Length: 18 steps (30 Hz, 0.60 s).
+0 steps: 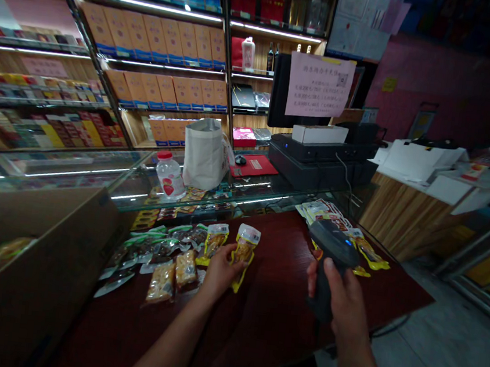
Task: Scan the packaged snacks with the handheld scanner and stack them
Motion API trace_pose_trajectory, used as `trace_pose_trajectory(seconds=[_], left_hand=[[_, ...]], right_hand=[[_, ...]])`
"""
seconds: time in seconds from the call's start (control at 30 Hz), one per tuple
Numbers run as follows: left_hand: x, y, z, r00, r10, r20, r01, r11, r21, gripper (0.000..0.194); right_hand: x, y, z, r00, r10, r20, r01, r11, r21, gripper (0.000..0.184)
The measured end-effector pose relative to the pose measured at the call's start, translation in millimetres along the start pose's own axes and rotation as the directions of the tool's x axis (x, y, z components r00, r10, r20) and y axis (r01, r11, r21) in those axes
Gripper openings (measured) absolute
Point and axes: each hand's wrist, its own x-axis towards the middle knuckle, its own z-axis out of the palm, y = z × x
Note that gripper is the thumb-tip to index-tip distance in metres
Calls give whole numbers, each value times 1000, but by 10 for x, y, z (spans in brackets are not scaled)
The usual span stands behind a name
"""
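Observation:
My left hand [225, 270] pinches a yellow-edged snack packet [247, 245] with a white top, over the dark red table [266, 314]. A second packet of the same look [213, 240] lies just left of it. My right hand [339, 290] is wrapped around the handle of a dark handheld barcode scanner [332, 245], which shows a small blue light. Near my left hand lie two clear-wrapped pale snack blocks [161, 283] and several clear packets with green edges [155, 243]. Beyond the scanner are more yellow-edged packets [369, 250] and a larger pale packet [321, 210].
An open cardboard box [73, 235] with packaged goods stands at the left. Behind the table, a glass counter [139, 193] bears a red-capped bottle [170, 177], a white bag [204, 155] and a black checkout machine [317, 162]. Stocked shelves [152, 66] rise behind.

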Motion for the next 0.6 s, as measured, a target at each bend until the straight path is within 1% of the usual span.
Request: trace_pose_trajectory(seconds=[0.03,0.07,0.13,0.17,0.2,0.33,0.4,0.5,0.53,0.6], left_hand=[[-30,2,-25,999,-6,50,9,998,-62,52],[-70,6,-50,995,-5,104,22,987,-160,51],[-164,12,-93,980,17,200,61,924,-379,53],[-211,13,-110,973,30,230,81,884,-460,54],[-254,11,-124,968,39,248,95,857,-506,55],[-365,-8,-157,956,68,284,83,870,-486,50],[-396,-2,-167,948,96,303,63,879,-474,47],[-438,37,-182,924,151,352,39,877,-478,45],[-451,52,-188,912,161,376,49,869,-492,46],[-470,73,-201,891,157,425,116,828,-548,54]], right_hand=[[-4,15,17,1000,7,13,-6,1000,-19,53],[-6,33,34,1000,9,22,-8,999,-36,51],[0,76,74,1000,8,29,-7,999,-53,48],[8,103,99,999,16,33,-14,998,-59,48],[16,131,128,999,28,35,-25,997,-66,49],[43,253,273,997,69,17,-66,992,-111,55],[42,305,344,997,82,6,-80,988,-134,54],[35,357,417,994,106,29,-100,982,-161,52],[34,364,431,993,110,43,-102,982,-161,52],[37,362,447,991,109,73,-97,984,-148,50]])
